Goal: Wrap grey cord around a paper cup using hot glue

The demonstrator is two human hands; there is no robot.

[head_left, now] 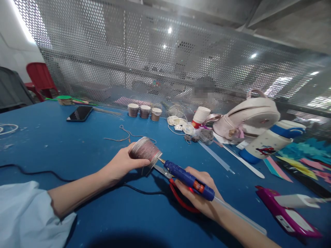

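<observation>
My left hand holds a small cup wrapped in grey and pinkish cord, tilted on its side. In my right hand is a blue glue gun with a clear glue stick out of its back end. Its nozzle touches or nearly touches the cup's right rim. Beneath the gun, red-handled scissors lie on the blue table, partly hidden by my right hand. A loose grey cord curls on the table behind the cup.
Three wrapped cups and stacked paper cups stand at the back. A phone lies left. Right are a bag, a bottle, glue sticks and a magenta device. A black cable crosses the front.
</observation>
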